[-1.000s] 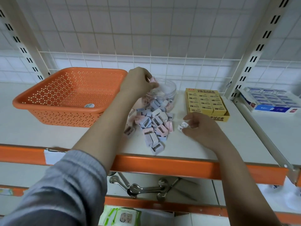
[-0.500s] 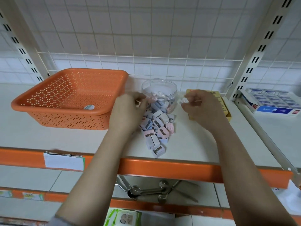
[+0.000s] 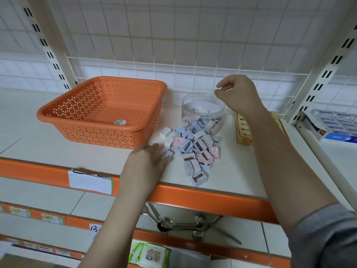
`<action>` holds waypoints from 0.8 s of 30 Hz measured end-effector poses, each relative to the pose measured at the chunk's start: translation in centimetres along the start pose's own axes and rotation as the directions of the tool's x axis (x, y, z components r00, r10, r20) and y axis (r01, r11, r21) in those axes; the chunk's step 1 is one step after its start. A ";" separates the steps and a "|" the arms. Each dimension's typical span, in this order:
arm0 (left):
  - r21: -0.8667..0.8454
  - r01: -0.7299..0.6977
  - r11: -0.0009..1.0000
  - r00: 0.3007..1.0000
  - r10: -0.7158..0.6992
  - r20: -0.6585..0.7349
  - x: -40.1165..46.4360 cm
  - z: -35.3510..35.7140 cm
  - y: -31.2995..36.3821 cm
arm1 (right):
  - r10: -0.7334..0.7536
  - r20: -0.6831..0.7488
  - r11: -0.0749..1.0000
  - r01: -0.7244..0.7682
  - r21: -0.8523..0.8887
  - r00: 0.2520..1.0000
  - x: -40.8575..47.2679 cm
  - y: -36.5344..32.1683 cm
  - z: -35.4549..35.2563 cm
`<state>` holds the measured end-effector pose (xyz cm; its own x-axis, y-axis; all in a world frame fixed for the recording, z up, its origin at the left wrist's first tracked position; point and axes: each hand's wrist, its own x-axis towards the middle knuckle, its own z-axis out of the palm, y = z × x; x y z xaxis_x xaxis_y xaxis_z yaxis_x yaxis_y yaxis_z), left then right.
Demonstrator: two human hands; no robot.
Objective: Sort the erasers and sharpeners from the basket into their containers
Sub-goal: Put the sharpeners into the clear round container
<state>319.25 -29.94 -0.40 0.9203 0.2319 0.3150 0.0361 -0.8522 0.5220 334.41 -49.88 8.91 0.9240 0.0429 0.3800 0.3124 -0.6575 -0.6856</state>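
A pile of pastel pink, blue and white sharpeners (image 3: pixel 195 149) lies on the white shelf in front of a clear round jar (image 3: pixel 202 113) that holds more of them. My left hand (image 3: pixel 146 161) rests on the shelf at the pile's left edge, thumb and fingers pinching a pale blue sharpener (image 3: pixel 167 153). My right hand (image 3: pixel 236 93) hovers over the jar's right rim with its fingertips slightly apart and nothing between them. The orange perforated basket (image 3: pixel 77 111) stands at the left with only a sticker inside. A yellow eraser box (image 3: pixel 243 132) sits right of the jar, partly hidden by my right forearm.
A wire grid backs the shelf, with slotted uprights at both sides. Blue and white boxes (image 3: pixel 328 122) fill the neighbouring shelf to the right. The orange front rail (image 3: pixel 193 196) carries a white label. Metal spoons (image 3: pixel 179 225) and a wipes pack (image 3: pixel 148 254) lie on lower shelves.
My right hand carried a white sharpener up from the shelf to above the jar and no longer holds it. My left hand dropped from the jar to the pile's left edge.
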 end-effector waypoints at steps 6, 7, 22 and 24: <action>-0.001 0.032 0.999 0.998 -0.032 0.056 0.1 0.0 0.6 | 0.049 0.028 0.997 -0.051 0.066 0.998 -3.7 1.3 -0.3; -0.003 0.031 1.000 0.998 -0.031 0.054 0.2 -0.1 0.7 | 0.068 0.035 0.995 -0.070 0.077 0.997 -4.5 1.5 -0.3; -0.155 -0.246 0.957 0.969 0.238 -0.067 9.4 -1.8 8.4 | 0.104 0.254 0.994 -0.110 0.009 0.962 -14.7 2.1 1.0; -0.118 -0.223 0.968 0.974 0.225 -0.001 11.4 -1.0 8.8 | 0.115 0.232 0.993 -0.117 -0.005 0.966 -15.2 2.0 1.5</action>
<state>329.66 -34.30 8.61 0.9044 0.0349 0.4252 -0.2167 -0.8210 0.5282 321.31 -50.71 0.84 0.9796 0.1401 0.1441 0.2009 -0.6615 -0.7225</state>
